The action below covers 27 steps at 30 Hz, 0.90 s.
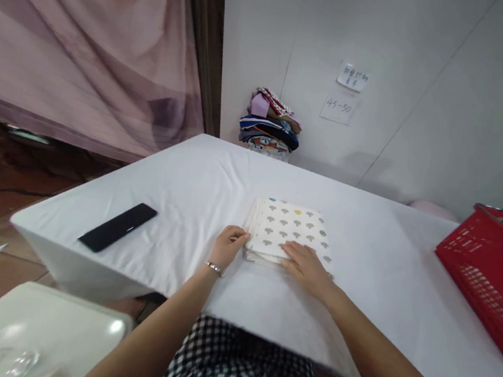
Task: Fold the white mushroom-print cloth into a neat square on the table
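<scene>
A folded white cloth with rows of grey mushroom-like prints lies in a neat rectangle, several layers thick, on the white-covered table. At its near left corner, my left hand has thumb and fingers closed on the edge of the layers. My right hand rests flat across the near right part of the cloth, fingers stretched out, palm side down. Part of the near edge is hidden beneath that hand.
To the left on the tablecloth lies a flat black object. A red plastic basket stands at the right edge. Folded clothes are stacked by the wall, near paper signs. A pale stool-like surface sits at lower left.
</scene>
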Motion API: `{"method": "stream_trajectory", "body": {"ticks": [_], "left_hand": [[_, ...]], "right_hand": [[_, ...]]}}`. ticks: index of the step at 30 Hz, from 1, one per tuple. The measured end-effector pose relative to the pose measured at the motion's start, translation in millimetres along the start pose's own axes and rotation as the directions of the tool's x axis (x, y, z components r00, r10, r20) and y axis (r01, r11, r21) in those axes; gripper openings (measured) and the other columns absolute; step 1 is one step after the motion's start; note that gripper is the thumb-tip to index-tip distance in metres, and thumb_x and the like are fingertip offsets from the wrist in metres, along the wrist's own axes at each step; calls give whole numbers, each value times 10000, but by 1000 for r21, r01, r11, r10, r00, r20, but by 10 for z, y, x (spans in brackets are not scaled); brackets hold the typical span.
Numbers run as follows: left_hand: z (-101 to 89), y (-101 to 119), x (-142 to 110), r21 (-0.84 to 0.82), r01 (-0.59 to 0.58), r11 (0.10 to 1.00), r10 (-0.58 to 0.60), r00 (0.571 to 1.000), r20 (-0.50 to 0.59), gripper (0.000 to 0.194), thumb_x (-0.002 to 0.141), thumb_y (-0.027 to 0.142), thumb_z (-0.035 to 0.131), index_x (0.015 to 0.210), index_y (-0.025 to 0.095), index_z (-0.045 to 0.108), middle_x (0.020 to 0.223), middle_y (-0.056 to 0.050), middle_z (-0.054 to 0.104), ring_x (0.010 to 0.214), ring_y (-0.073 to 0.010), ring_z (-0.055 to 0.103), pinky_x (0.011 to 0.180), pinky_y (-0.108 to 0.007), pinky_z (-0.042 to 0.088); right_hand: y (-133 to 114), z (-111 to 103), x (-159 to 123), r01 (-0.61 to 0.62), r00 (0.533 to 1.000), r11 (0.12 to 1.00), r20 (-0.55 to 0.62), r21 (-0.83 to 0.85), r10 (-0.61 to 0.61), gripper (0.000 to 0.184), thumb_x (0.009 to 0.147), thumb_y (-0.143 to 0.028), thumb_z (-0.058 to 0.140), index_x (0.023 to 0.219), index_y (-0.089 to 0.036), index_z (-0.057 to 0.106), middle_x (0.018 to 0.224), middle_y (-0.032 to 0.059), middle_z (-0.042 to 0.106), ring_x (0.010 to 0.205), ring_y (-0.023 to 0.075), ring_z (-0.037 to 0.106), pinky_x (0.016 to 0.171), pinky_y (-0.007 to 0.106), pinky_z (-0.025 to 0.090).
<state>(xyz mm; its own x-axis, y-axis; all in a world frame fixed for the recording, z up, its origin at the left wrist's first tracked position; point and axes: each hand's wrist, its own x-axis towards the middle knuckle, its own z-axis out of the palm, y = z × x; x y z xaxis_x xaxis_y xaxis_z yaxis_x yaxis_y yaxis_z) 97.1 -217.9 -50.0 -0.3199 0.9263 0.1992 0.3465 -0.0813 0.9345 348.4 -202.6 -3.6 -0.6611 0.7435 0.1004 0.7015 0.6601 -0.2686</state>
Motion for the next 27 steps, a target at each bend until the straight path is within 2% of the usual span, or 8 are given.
{"method": "stream_trajectory", "body": {"ticks": [5, 9, 15, 19, 22, 24, 27], "left_hand": [[31, 51, -134, 42, -152, 988, 149, 987, 62, 225, 663, 384, 663, 789, 208, 604, 940, -18, 534, 824, -135, 550, 658, -249, 487], [46, 57, -155, 133, -166, 977, 156, 984, 81, 204, 666, 349, 670, 799, 217, 589, 944, -8, 527, 778, -122, 546, 673, -259, 492], [45, 19, -152, 207, -182, 961, 169, 982, 80, 130, 727, 330, 596, 765, 210, 570, 889, 2, 536, 693, -100, 532, 625, -238, 477], [35, 46, -200, 264, -248, 932, 246, 968, 42, 74, 749, 239, 530, 809, 208, 561, 911, -14, 553, 786, -129, 554, 658, -254, 479], [50, 142, -270, 384, -433, 815, 443, 894, 68, 195, 760, 171, 491, 936, 204, 568, 1015, -54, 570, 964, -178, 532, 809, -330, 451], [84, 217, -312, 444, -565, 695, 544, 818, 189, 258, 774, 177, 500, 1023, 207, 560, 1093, -70, 564, 1056, -205, 490, 887, -376, 403], [148, 275, -328, 473, -673, 568, 562, 738, 375, 298, 778, 188, 525, 1074, 210, 555, 1138, -74, 561, 1099, -224, 461, 916, -401, 366]], "right_hand": [[-24, 261, -95, 54, 992, 994, -107, -92, -64, 432, 918, -341, 310, 1332, -241, 386, 1349, 64, 442, 1244, 215, 377, 1021, 442, 270], [-14, 431, -121, 56, 967, 988, -237, -145, -90, 452, 902, -239, 323, 1351, -218, 362, 1351, 71, 440, 1245, 224, 374, 1018, 451, 271], [-51, 500, -131, 48, 946, 985, -310, -168, -99, 444, 890, -208, 345, 1331, -200, 397, 1331, 75, 463, 1234, 222, 383, 1002, 429, 285], [-37, 504, -122, 58, 935, 983, -337, -172, -114, 451, 884, -202, 360, 1333, -209, 397, 1322, 76, 475, 1227, 221, 394, 993, 423, 292], [-23, 523, -118, 60, 928, 982, -353, -180, -122, 461, 875, -195, 375, 1335, -217, 394, 1317, 72, 481, 1226, 218, 397, 991, 420, 295], [-16, 539, -116, 59, 928, 982, -352, -179, -120, 456, 877, -198, 377, 1333, -213, 396, 1321, 71, 477, 1226, 218, 395, 993, 423, 292], [-9, 553, -111, 56, 932, 983, -344, -173, -114, 445, 881, -197, 370, 1325, -201, 405, 1329, 72, 467, 1225, 220, 391, 998, 428, 283]]}}
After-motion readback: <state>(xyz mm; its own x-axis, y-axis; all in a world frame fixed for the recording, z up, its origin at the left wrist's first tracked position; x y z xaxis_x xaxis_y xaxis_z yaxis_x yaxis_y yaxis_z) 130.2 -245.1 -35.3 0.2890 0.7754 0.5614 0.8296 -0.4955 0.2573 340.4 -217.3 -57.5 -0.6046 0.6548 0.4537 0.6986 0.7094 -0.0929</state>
